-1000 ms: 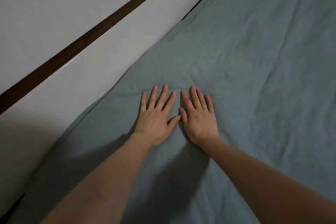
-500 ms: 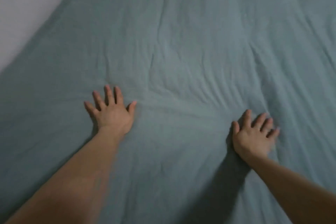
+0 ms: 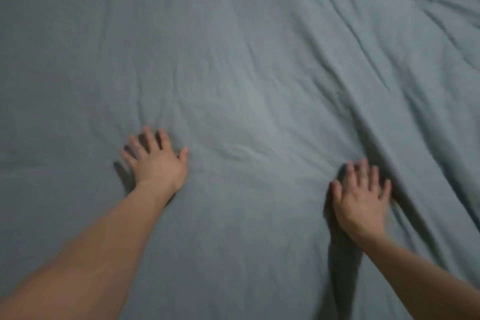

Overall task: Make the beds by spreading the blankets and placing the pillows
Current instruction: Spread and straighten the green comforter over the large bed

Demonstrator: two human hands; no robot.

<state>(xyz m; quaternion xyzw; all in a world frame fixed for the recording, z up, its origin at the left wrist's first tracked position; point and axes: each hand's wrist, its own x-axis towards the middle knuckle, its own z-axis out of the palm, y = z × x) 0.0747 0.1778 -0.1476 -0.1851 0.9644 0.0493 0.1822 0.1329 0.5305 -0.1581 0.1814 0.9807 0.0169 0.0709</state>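
Wrinkled grey-blue blanket (image 3: 259,60) filled view, left hand (image 3: 158,163) and right hand (image 3: 359,202) flat, fingers released, smoothing; next likely pressing the right-side folds (image 3: 376,80) outward.

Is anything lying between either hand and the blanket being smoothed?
Nothing visible. The left hand and right hand both lie flat, fingers spread, directly on the blanket; only creases run beside the right hand.

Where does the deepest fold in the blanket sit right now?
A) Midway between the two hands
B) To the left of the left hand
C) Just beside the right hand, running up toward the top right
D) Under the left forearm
C: a long dark crease runs diagonally past the outer edge of the right hand, while the blanket elsewhere shows only shallow wrinkles.
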